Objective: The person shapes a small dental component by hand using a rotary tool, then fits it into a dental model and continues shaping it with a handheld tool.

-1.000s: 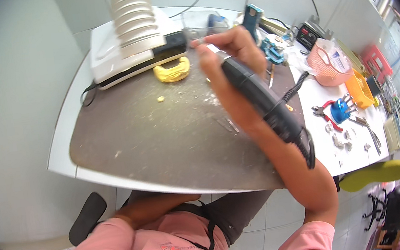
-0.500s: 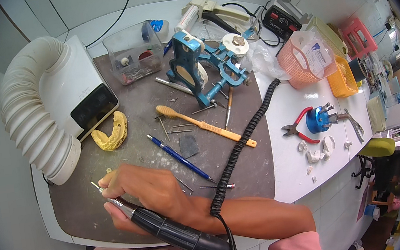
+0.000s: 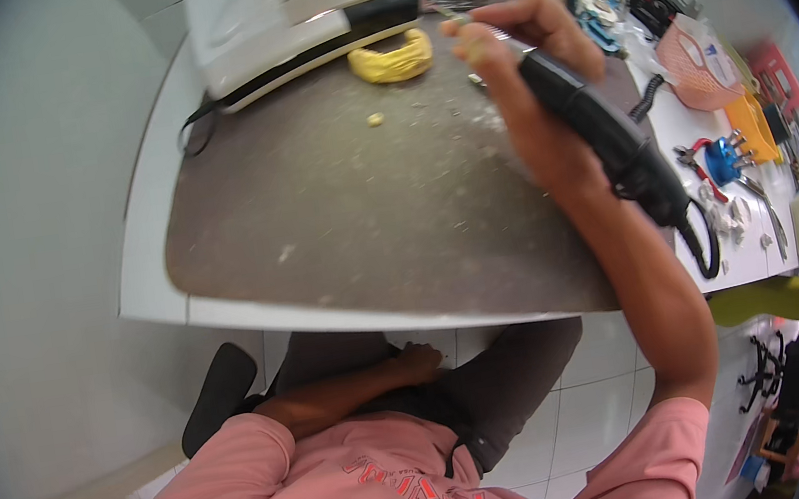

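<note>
My right hand is wrapped round a black rotary handpiece, held above the right side of the grey mat. The handpiece's metal nose points to the upper left, between thumb and fingers. Just left of that tip lies a yellow dental cast, horseshoe-shaped, touched by neither hand. A small yellow lump rests on the mat in front of it. Down in my lap, below the table edge, is my left hand, its fingers curled in; whatever it may hold is hidden.
A white box-shaped machine with a thick hose stands at the back left. To the right are red-handled pliers, a blue metal holder, white plaster bits, a pink basket and an orange basket. A green chair stands beyond.
The view has swung down and left, bringing my lap and left hand in. My right hand, still holding the handpiece, now appears farther up and right, past the dental cast.
</note>
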`<state>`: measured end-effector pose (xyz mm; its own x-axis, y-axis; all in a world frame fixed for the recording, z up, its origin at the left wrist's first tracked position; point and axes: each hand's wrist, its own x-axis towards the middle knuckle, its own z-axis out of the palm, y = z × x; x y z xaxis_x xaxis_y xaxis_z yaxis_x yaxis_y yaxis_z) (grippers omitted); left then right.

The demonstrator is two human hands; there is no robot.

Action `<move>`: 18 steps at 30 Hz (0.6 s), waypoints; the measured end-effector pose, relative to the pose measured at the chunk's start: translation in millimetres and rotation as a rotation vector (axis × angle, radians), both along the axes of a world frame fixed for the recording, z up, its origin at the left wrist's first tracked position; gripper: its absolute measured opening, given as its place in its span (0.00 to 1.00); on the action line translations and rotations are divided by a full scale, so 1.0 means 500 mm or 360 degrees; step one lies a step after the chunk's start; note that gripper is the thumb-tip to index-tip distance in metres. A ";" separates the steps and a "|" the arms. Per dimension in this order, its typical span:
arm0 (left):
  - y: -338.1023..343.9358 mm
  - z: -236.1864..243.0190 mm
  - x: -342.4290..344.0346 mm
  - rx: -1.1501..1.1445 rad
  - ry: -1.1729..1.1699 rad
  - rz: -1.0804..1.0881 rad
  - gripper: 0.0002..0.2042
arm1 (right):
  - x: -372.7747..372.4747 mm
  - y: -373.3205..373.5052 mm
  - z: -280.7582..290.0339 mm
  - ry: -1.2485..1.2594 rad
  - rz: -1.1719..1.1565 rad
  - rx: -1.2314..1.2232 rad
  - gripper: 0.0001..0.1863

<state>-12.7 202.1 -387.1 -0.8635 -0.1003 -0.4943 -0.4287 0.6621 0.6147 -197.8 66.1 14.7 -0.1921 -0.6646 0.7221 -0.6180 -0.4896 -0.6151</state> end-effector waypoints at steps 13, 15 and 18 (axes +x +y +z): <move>-0.198 0.575 0.384 -0.1584 0.1778 0.1378 0.08 | 0.008 -0.021 -0.032 -0.0258 0.0168 -0.0162 0.09; -0.263 0.610 0.368 -0.1958 0.1807 0.1294 0.09 | 0.023 -0.007 -0.030 -0.0235 0.0207 -0.0027 0.08; -0.311 0.665 0.323 -0.1774 0.1974 0.1542 0.08 | 0.036 -0.002 -0.043 -0.0269 0.0171 0.0043 0.10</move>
<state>149.0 46.4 -54.8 -0.0935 -0.4770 0.8739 -0.5578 0.7522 0.3509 -179.9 65.2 -6.6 -0.2360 -0.7067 0.6670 -0.4498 -0.5290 -0.7196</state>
